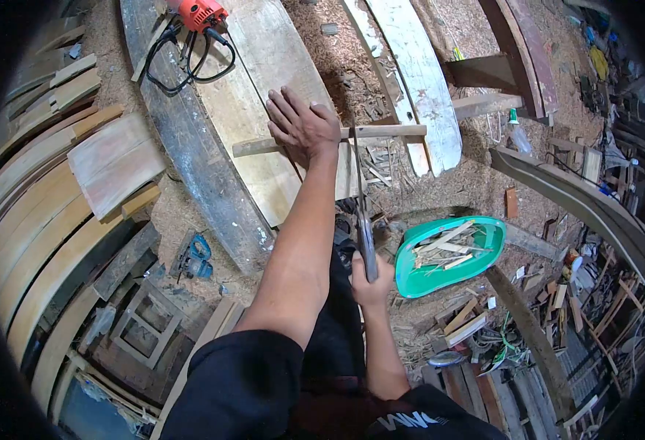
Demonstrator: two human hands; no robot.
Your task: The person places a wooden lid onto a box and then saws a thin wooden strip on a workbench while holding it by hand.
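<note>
Wooden strip (388, 132) crosses bench (282, 51) edge and gap (380, 163) — saw (364, 224) seemingly touching it.

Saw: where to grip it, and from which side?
Probably by the saw handle, a fist wrapped round it from the person's near side, as the right hand has it. The handle points back toward the person; the thin blade runs away, across the wooden strip under the left hand.

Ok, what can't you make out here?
In the head view:
Narrow pale wooden strip: part hidden under the left grip.
Thin dark handsaw: teeth too small.
Right grip: fingers partly hidden behind the handsaw.
Red corded power tool: top cut off by upper edge.
Green plastic tub: floor partly hidden by pale wood scraps.
</note>
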